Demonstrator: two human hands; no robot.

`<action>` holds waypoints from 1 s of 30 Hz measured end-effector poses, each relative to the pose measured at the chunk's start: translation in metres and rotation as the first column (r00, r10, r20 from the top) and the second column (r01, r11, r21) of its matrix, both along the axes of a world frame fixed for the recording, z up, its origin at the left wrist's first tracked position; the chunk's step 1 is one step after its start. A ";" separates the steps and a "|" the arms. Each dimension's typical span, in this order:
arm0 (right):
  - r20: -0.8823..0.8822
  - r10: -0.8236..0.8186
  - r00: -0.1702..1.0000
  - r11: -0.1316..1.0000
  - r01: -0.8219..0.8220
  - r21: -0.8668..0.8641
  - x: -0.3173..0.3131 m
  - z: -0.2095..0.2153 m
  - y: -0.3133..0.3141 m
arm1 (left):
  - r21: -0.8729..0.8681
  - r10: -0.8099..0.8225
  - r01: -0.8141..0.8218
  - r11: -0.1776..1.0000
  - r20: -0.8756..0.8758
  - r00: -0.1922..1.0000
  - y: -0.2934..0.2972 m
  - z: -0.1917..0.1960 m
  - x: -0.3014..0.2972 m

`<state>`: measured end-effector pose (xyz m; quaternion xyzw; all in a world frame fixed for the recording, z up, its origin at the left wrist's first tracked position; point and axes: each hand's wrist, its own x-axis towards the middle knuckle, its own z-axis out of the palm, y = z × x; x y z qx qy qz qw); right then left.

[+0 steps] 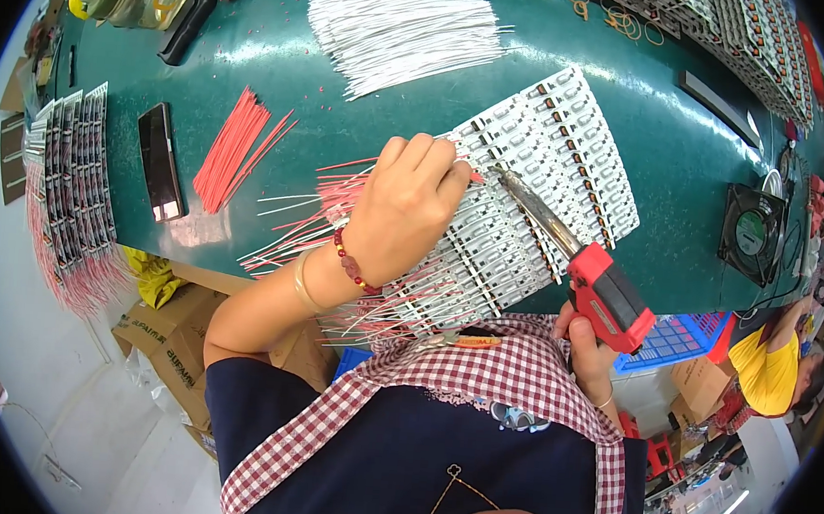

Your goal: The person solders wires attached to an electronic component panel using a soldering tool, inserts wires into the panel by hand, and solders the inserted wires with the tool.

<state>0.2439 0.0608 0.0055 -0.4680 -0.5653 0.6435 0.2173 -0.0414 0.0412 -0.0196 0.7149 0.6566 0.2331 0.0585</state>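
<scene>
My left hand (404, 211) rests on a fanned stack of white LED strip boards (552, 162) on the green table (292, 58), its fingers pinching a thin red wire (342, 168) against a strip. A red-handled soldering iron (601, 291) is gripped in my right hand (589, 351), and its metal tip (505, 179) touches the strip just right of my left fingertips. Red and white wire leads stick out from the strips under my left wrist.
A bundle of white wires (404, 22) lies at the far middle, loose red wires (231, 144) and a dark phone (161, 161) at the left. More wired strips (68, 185) hang over the left edge. A small black fan (753, 233) stands right; another person in yellow (767, 368) sits beyond.
</scene>
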 end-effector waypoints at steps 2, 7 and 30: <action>-0.055 0.041 0.998 0.996 -0.045 -0.077 0.003 0.004 0.002 | -0.011 0.006 -0.006 1.000 -0.005 1.000 -0.001 0.001 0.000; -0.117 -0.021 0.993 0.996 0.011 -0.085 0.009 -0.001 -0.002 | 0.076 0.020 -0.020 0.997 0.005 1.000 -0.004 -0.004 -0.001; 0.099 0.098 0.990 0.995 -0.100 0.020 0.011 -0.015 -0.006 | 0.005 0.045 -0.045 0.999 0.016 0.999 -0.010 -0.003 0.020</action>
